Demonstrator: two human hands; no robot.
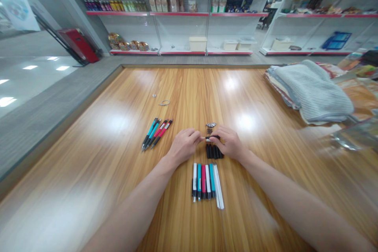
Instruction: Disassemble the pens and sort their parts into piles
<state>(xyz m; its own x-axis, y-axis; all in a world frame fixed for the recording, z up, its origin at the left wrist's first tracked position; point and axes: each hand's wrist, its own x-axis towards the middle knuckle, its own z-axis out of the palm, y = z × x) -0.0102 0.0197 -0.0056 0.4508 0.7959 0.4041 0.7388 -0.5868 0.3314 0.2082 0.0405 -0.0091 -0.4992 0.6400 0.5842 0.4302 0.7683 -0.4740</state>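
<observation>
Two bare hands (183,144) held a small black pen part (212,137) between their fingertips

The hands met above the middle of a wooden table (112,189). The right hand (232,141) had its thumb and fingers closed around the black part, which pointed out of that grip toward the left hand. The left hand's fingertips were pinched at the part's left end, on a thin pale tip (203,138) too small to make out clearly.

Just beneath the right fingers, on the nearer side, lay a row of black grips (210,151). Closer to the near edge came coloured barrels (203,181) in white, blue and pink, with white refills (219,189) beside them. Beyond the hands, toward the far edge, sat a fan of silver tips (210,125). Four pens (156,133), two blue and two pink, lay between the left hand and the table's left edge. Folded cloths (313,90) were piled near the far right corner
</observation>
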